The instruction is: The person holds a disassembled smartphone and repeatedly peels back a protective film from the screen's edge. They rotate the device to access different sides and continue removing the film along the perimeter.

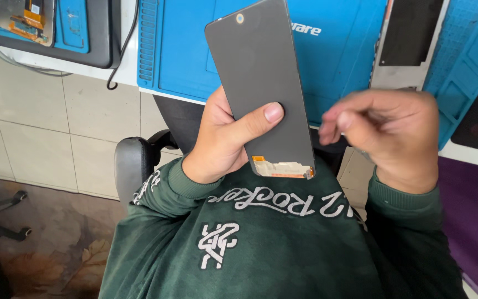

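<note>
Two hands up: both over the lap, just in front of the bench edge.
Left hand (222, 141): grasping the phone display panel (261, 83) by its lower half; thumb lies across the grey face, fingers hidden behind.
Right hand (391, 138): loosely clenched, fingers curled in, motion-blurred; cannot tell if anything is pinched in it. Just right of the panel, not touching it.
Panel position: held in the air above the green sweatshirt (272, 243), upper half overlapping the blue mat (183, 61).
Panel long axis: near vertical in view, leaning slightly, top edge tipped left, bottom edge right.
Panel pointing: end with the small round camera hole points away from the person, toward the bench; end with the orange flex strip and pale patch points at the chest.
Panel face: flat matte dark grey, rounded corners.
Blue mat: large rectangle on the white bench, ribbed slots down its left edge, small white printed mark just right of the panel's top.
Second blue mat (466, 61): far right, angled, moulded compartments.
Top left: a blue-framed part (23, 19) with orange flex showing, resting on a dark tray.
Top right: dark rectangular sheet (413, 33) between the two mats.
Sweatshirt: white lettering and a white emblem on the chest.
Chair armrest (134, 160): dark, left of the wrist.
</note>
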